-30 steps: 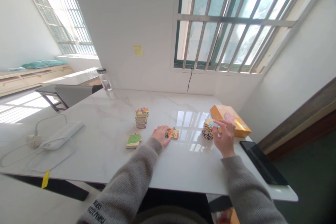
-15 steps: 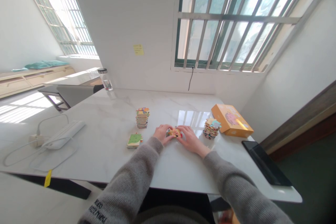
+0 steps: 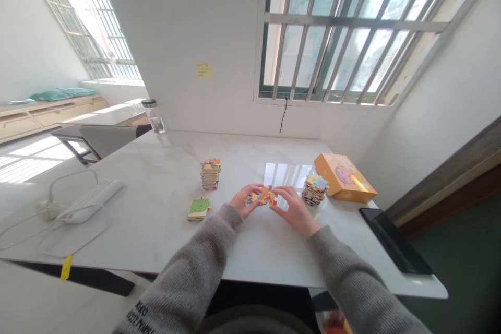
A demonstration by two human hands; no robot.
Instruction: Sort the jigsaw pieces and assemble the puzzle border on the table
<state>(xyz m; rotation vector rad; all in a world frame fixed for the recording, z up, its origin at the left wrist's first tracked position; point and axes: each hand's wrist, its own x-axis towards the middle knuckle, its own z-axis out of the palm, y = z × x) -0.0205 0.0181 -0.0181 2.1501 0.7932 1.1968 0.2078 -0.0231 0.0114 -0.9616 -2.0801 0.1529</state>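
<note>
Colourful orange and yellow jigsaw puzzle pieces (image 3: 265, 196) are held between my two hands, low over the white table. My left hand (image 3: 246, 201) closes on their left side, thumb in front and fingers behind. On the right side my right hand (image 3: 290, 209) pinches the pieces between thumb and fingers. Left of my hands stand a tall stack of puzzle pieces (image 3: 210, 175) and a low stack with a green top piece (image 3: 199, 209). Another stack of puzzle pieces (image 3: 314, 190) rises close to the right of my right hand.
An orange box (image 3: 345, 177) lies at the right, behind a black tablet-like slab (image 3: 393, 240) at the table edge. A power strip (image 3: 92, 201) with white cables is on the left. A clear bottle (image 3: 154, 116) stands at the far left corner.
The puzzle pieces now show wider between my hands, with more of their surface uncovered. My right hand has shifted slightly right and its fingers are more bent. The view has moved a little.
</note>
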